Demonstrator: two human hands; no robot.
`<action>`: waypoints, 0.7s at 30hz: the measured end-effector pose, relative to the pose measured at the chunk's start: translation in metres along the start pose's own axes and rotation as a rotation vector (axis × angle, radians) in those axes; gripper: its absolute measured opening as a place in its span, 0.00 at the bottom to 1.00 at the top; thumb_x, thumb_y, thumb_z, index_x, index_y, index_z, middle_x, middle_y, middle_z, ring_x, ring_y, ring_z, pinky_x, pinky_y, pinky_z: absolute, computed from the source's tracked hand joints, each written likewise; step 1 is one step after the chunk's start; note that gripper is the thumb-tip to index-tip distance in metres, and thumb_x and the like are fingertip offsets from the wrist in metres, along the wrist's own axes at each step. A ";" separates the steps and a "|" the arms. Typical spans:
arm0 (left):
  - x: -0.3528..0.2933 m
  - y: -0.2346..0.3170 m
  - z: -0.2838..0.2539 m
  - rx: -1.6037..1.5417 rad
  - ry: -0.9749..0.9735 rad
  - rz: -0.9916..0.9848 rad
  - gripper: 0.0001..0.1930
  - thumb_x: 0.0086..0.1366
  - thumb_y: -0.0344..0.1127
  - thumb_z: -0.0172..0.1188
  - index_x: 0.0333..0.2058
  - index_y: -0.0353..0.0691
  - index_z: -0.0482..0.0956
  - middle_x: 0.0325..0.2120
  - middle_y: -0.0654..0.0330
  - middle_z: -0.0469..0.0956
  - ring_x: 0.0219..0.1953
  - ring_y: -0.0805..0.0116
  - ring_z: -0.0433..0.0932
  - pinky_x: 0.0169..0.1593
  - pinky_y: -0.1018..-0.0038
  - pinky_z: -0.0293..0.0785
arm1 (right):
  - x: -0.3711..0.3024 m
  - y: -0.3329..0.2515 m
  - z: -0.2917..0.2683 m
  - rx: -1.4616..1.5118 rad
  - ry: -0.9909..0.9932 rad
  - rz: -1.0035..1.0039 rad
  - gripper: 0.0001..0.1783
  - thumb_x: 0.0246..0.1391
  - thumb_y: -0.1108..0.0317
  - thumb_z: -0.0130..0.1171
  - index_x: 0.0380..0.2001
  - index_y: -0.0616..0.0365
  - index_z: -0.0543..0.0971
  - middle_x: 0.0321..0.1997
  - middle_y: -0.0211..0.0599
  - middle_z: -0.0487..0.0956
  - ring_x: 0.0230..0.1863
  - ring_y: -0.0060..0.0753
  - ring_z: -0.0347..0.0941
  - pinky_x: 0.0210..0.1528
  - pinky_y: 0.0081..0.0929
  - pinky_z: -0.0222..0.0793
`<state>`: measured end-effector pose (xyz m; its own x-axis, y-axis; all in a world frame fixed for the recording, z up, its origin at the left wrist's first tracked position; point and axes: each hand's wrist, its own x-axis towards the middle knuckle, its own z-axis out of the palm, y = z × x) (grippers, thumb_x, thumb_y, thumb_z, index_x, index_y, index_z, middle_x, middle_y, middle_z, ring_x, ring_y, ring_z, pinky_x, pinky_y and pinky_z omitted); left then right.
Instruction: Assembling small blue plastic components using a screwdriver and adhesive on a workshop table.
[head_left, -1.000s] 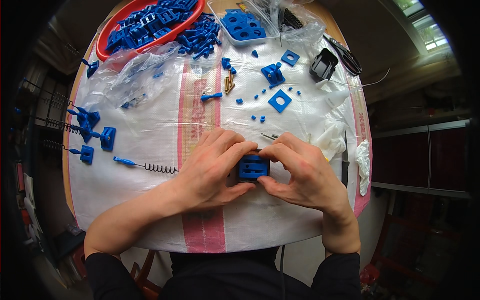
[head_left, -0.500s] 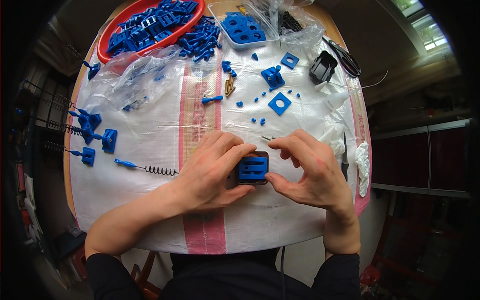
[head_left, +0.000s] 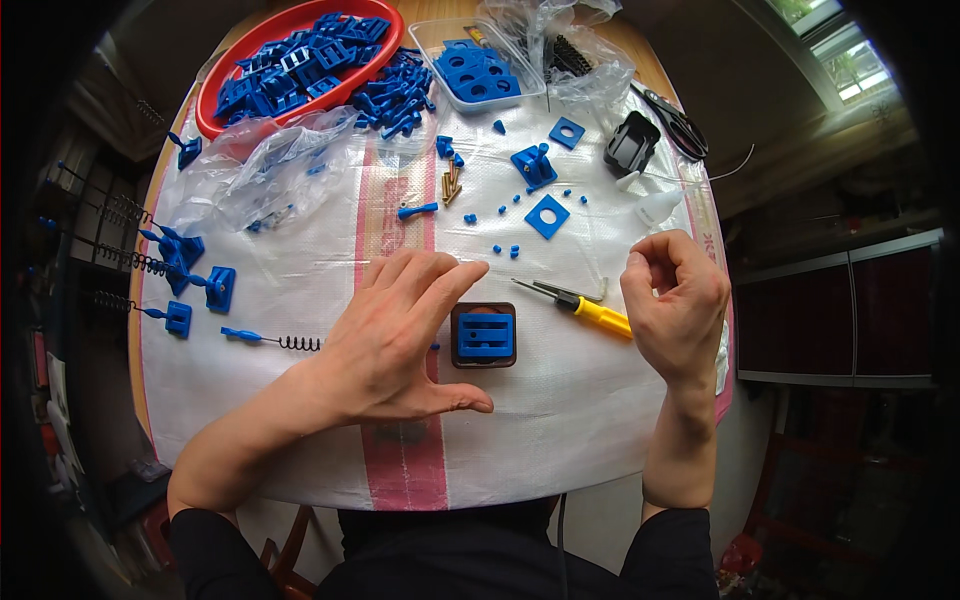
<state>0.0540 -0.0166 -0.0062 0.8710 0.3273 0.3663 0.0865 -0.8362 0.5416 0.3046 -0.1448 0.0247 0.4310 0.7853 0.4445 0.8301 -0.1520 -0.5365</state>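
Observation:
A blue slotted plastic block point(head_left: 486, 335) sits in a dark brown square holder point(head_left: 484, 364) in front of me. My left hand point(head_left: 400, 335) is open just left of it, thumb and fingers spread and apart from the holder. To the right, my right hand point(head_left: 677, 305) is closed, thumb against curled fingers; whatever they hold, if anything, is hidden. A screwdriver with a yellow handle point(head_left: 605, 318) lies beside that hand, its handle end reaching the hand's edge. Next to it lies a thin metal tool point(head_left: 580, 291), partly covered by the screwdriver.
Blue parts fill a red basin point(head_left: 207, 105) and a clear plastic box point(head_left: 503, 101) at the back. Brass pins point(head_left: 451, 182) and square blue plates point(head_left: 547, 216) lie mid-table. Scissors point(head_left: 678, 125) and a black case point(head_left: 631, 143) are back right; blue pieces with springs point(head_left: 178, 318) stand left.
Both hands have come away from the block and holder. My right hand has moved right and closed, uncovering the yellow screwdriver; my left hand has drawn back left and spread open.

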 end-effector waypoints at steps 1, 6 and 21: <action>0.003 0.004 -0.011 0.024 -0.023 -0.013 0.37 0.48 0.39 0.79 0.56 0.36 0.73 0.46 0.51 0.75 0.49 0.50 0.74 0.54 0.59 0.69 | 0.001 0.000 -0.002 -0.025 -0.002 0.001 0.02 0.49 0.77 0.62 0.25 0.64 0.78 0.20 0.35 0.75 0.20 0.24 0.71 0.24 0.25 0.67; 0.001 0.019 -0.064 0.202 -0.241 -0.148 0.17 0.54 0.31 0.70 0.43 0.38 0.76 0.39 0.54 0.75 0.47 0.52 0.74 0.51 0.59 0.70 | 0.002 -0.001 -0.015 0.021 0.078 0.049 0.03 0.50 0.76 0.62 0.25 0.64 0.79 0.19 0.33 0.76 0.19 0.21 0.71 0.22 0.23 0.65; -0.069 -0.013 -0.069 0.398 -0.200 -0.282 0.05 0.57 0.23 0.64 0.32 0.36 0.77 0.32 0.54 0.75 0.40 0.51 0.75 0.45 0.60 0.71 | -0.029 -0.016 -0.073 0.039 0.001 0.012 0.04 0.56 0.76 0.64 0.29 0.66 0.80 0.21 0.33 0.78 0.23 0.19 0.74 0.28 0.21 0.69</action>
<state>-0.0403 0.0022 0.0132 0.8594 0.5058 0.0749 0.4739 -0.8429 0.2547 0.3050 -0.2088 0.0728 0.4415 0.7830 0.4381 0.8104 -0.1384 -0.5693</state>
